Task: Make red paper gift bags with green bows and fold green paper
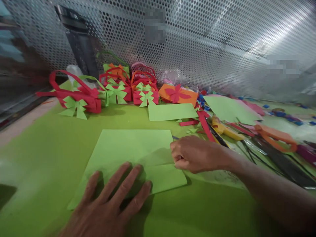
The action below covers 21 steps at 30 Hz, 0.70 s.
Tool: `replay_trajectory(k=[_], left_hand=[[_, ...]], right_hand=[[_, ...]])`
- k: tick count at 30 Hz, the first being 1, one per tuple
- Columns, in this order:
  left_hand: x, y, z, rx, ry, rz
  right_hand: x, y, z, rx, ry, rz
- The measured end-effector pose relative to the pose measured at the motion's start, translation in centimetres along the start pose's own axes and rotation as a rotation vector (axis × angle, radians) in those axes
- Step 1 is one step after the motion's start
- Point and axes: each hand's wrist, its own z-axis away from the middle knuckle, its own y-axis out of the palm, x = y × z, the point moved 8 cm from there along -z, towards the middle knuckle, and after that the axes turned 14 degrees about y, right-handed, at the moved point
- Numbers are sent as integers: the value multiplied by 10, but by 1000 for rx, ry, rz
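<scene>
A light green paper sheet (130, 144) lies on the green table top, with a crease running across its lower right part. My left hand (111, 200) rests on the sheet's lower part, fingers spread. At the sheet's right edge is my right hand (190, 154), its fingers curled closed. Something thin and dark sticks out just behind the right hand's knuckles; whatever those fingers hold is hidden.
Red paper baskets (92, 103) with green bows stand at the back. Behind the sheet lies a green strip (170, 112). To the right are a yellow glue gun (228, 131), an orange-handled tool (276, 136) and cables. A perforated metal panel (192, 39) rises behind.
</scene>
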Motion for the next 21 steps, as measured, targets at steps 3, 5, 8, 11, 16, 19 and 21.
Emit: replay_trajectory(k=[3, 5, 8, 11, 16, 19, 21], left_hand=[[0, 3, 1, 25, -59, -3], [-2, 2, 0, 30, -55, 0], [-3, -2, -3, 56, -40, 37], [-3, -6, -5, 97, -29, 71], [-5, -12, -9, 136, 12, 33], [-5, -15, -10, 126, 0, 28], [-3, -16, -11, 118, -34, 38]], right_hand=[[2, 0, 0, -11, -12, 17], [-1, 2, 0, -15, -7, 35], [-7, 1, 3, -67, 21, 95], [-8, -13, 11, -261, 104, 199], [41, -11, 28, -320, -25, 185], [76, 10, 38, -341, -196, 191], [82, 23, 42, -395, -184, 256]])
